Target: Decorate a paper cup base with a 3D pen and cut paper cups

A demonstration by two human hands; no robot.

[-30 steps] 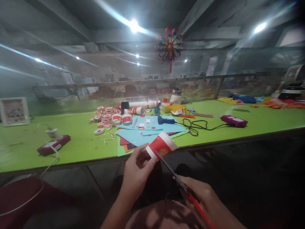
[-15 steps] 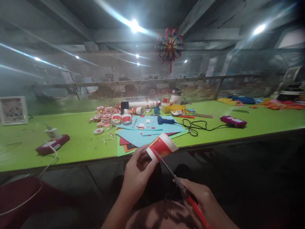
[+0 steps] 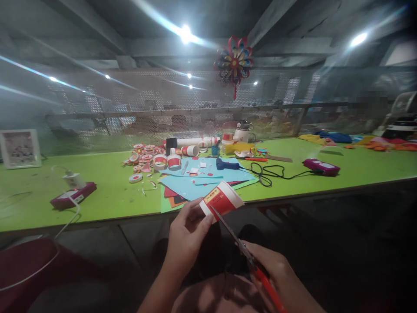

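A red and white paper cup (image 3: 228, 201) is tilted in front of the table's front edge, its wide end toward the upper right. My left hand (image 3: 191, 230) is closed around its narrow end, thumb in front. My right hand (image 3: 265, 265) grips scissors (image 3: 239, 243) with red handles, which point up and left. The blade tips lie against the cup's side near my left thumb; I cannot tell how deep they cut. Beyond the cup, sheets of light-blue paper (image 3: 182, 187) lie stacked over red, black, orange and green ones.
A blue glue gun (image 3: 228, 164) with a black cable rests on the paper. Behind are several paper cups (image 3: 173, 161), a heap of cut cup pieces (image 3: 143, 156) and a yellow item (image 3: 239, 148). Purple power strips (image 3: 321, 167) lie on the green table (image 3: 107, 191); a picture frame (image 3: 20, 148) stands left.
The cup has turned slightly in my left hand, so its yellow label shows more. The scissors keep nearly the same place against it.
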